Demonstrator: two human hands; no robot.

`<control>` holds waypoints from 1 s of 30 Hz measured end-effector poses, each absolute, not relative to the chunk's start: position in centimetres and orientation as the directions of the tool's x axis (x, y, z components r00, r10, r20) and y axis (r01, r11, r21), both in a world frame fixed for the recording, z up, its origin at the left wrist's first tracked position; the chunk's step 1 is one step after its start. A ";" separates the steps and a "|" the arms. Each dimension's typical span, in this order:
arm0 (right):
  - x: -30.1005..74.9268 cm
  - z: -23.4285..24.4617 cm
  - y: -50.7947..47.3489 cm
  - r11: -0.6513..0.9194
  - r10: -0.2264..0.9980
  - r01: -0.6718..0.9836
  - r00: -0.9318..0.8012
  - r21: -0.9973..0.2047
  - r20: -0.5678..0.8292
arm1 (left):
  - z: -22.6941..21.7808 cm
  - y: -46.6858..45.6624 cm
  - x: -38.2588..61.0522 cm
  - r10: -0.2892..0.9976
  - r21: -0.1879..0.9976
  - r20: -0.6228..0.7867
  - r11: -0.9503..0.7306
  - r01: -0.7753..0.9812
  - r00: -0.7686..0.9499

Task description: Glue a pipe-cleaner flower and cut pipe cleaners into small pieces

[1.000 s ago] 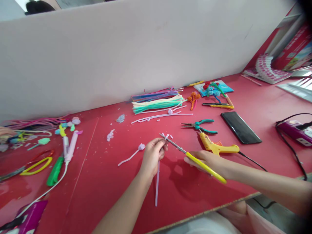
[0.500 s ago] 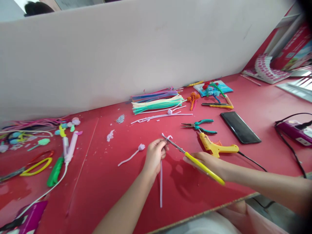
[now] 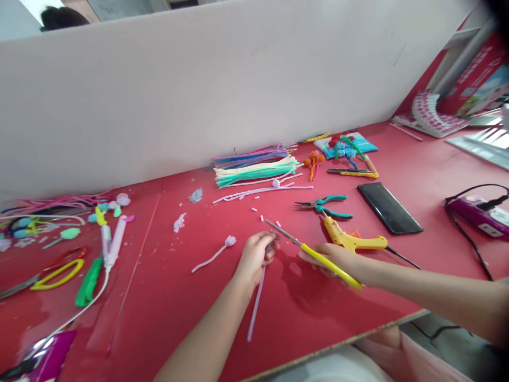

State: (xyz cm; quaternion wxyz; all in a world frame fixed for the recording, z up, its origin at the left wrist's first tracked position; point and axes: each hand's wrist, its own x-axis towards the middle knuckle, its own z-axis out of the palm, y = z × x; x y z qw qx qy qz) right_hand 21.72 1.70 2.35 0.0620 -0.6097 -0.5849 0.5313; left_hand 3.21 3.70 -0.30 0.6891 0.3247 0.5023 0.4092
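Pinched in my left hand is a pale lilac pipe cleaner, its long end hanging down over the red table. My right hand is closed on yellow-handled scissors, whose blades point up and left, just beyond my left fingertips. Several short cut pieces of lilac pipe cleaner lie by the blade tips. Left of my left hand rests a lilac flower on a stem. Where my right fingers wrap the handles is partly hidden.
Beyond my hands lie teal-handled pliers, a yellow glue gun, a black phone and bundled pipe cleaners. At left are other scissors and a pink-white corded tool. A white partition stands behind the table.
The bent top end of the lilac pipe cleaner at the blades is gone, and short cut pieces now lie on the table there. The hanging end has swung left.
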 end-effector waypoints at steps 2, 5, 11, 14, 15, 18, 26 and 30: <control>21.5 2.5 2.3 -0.221 0.844 0.664 -0.236 -0.714 -0.481 | 0.0 3.2 3.4 0.872 0.852 -0.432 0.478 -0.212 0.231; 20.7 3.0 2.9 -0.137 0.882 0.653 -0.263 -0.745 -0.392 | 0.5 2.4 3.9 0.832 0.851 -0.428 0.503 -0.154 0.354; 19.4 2.9 2.8 -0.022 0.920 0.596 -0.301 -0.803 -0.249 | 1.1 1.9 3.9 0.810 0.852 -0.427 0.509 -0.122 0.403; 19.3 2.8 2.8 -0.006 0.918 0.569 -0.322 -0.822 -0.231 | 1.4 2.1 3.7 0.796 0.843 -0.448 0.528 -0.104 0.407; 19.3 2.8 2.8 -0.012 0.916 0.559 -0.327 -0.829 -0.233 | 1.4 2.2 3.6 0.791 0.841 -0.452 0.532 -0.101 0.412; 19.4 3.0 2.8 -0.022 0.915 0.523 -0.332 -0.852 -0.228 | 1.7 2.2 3.6 0.774 0.833 -0.458 0.545 -0.093 0.437; 19.7 3.7 3.1 -0.075 0.903 0.494 -0.335 -0.866 -0.269 | 1.8 2.1 3.7 0.786 0.838 -0.467 0.540 -0.081 0.405; 20.0 3.7 3.5 -0.056 0.909 0.504 -0.332 -0.862 -0.253 | 1.6 2.3 3.6 0.816 0.864 -0.427 0.496 -0.093 0.390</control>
